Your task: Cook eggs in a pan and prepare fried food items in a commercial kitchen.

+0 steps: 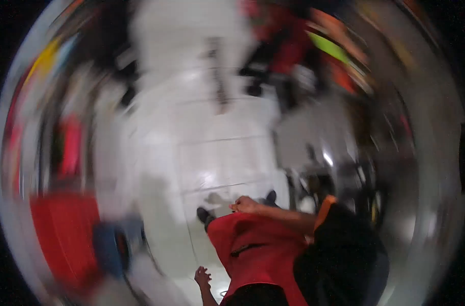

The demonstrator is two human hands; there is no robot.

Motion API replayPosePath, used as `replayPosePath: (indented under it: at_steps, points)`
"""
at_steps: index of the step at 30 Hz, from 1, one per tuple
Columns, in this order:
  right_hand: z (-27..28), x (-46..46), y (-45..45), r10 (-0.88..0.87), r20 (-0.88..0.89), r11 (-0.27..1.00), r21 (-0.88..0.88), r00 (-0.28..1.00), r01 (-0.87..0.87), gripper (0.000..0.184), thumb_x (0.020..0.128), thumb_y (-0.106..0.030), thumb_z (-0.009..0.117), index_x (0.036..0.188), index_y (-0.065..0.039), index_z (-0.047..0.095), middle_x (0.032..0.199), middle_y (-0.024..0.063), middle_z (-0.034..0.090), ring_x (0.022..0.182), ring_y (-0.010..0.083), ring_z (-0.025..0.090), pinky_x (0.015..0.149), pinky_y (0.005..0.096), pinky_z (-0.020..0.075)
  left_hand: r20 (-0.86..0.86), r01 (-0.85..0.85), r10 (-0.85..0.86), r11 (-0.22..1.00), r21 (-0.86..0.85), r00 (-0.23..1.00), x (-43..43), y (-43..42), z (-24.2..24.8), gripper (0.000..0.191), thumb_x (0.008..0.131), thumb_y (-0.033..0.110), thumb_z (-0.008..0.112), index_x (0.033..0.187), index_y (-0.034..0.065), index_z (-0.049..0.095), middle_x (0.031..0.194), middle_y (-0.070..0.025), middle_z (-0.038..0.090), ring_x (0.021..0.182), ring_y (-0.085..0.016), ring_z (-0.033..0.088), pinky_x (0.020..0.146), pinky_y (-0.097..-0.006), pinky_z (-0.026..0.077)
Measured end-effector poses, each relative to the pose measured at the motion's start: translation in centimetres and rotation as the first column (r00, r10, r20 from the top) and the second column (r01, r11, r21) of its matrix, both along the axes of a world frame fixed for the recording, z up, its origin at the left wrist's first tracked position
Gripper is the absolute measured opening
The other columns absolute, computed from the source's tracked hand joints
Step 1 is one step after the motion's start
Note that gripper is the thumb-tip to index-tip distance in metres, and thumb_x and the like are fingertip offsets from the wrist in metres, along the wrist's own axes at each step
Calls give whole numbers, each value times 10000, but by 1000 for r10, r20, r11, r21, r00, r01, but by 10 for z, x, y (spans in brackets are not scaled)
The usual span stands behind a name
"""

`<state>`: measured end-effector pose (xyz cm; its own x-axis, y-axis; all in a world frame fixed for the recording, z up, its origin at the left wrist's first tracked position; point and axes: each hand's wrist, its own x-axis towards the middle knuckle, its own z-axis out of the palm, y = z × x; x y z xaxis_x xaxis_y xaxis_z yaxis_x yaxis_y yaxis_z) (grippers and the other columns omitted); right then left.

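Observation:
My right hand (244,205) is in front of the red apron (255,252) that I wear, its fingers curled; whether it holds anything small cannot be made out. Low in the picture, my left hand (203,276) hangs at my left side over the pale floor, its fingers apart and bent, with nothing seen in it. A dark slit, perhaps a pocket opening, crosses the apron. Beyond its hem show my two dark shoes (203,215) on the tiles.
White floor tiles (225,160) run ahead. A red object (66,237) and a blue one (112,244) are at left. On the right stands a grey surface (313,141) with blurred items below. A blurred shape in dark red (290,46) is at upper right, perhaps a person.

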<state>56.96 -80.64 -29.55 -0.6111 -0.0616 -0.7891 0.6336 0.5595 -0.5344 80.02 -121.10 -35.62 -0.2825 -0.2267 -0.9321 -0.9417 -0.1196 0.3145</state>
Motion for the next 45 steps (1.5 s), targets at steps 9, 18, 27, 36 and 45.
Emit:
replayPosePath:
  at_steps: [9,18,27,36,45]
  points:
    - [265,309,379,-408,-169,421,837,897,349,269,699,-211,610,908,-45,648,859,177,642,858,327,622,711,422,507,-318,599,-509,703,383,800,-329,98,45,348,852,293,557,1092,43,521,834,-113,624,500,-182,565,335,-292,428]
    - [58,375,597,-537,-170,418,797,826,436,691,561,-246,768,1191,-138,504,1164,182,517,1065,308,524,815,456,470,-432,924,-902,170,-344,5,-292,481,215,401,832,235,613,1161,25,521,731,-38,554,466,-88,505,315,-204,353]
    - [301,503,572,-341,-938,-366,197,66,910,682,550,-392,788,1075,-38,534,1030,161,581,1012,325,509,875,445,394,-464,970,-866,-90,-226,-188,-256,618,217,370,848,213,596,1170,45,527,781,-16,591,483,-66,490,338,-188,348]
    - [254,600,566,-537,-740,-368,637,405,677,661,562,-387,774,1078,-48,541,1030,159,579,983,349,516,839,445,388,-480,963,-850,-104,-249,-216,-289,620,215,378,837,253,609,1141,38,546,768,-12,575,507,-67,492,358,-192,359]
    - [257,602,586,-500,-609,-386,793,616,471,740,558,-437,759,1108,-12,504,1073,203,536,1045,365,475,881,518,327,-460,971,-884,31,-238,-84,-286,555,192,389,834,299,613,1121,44,550,800,-45,590,499,-75,496,337,-200,349]
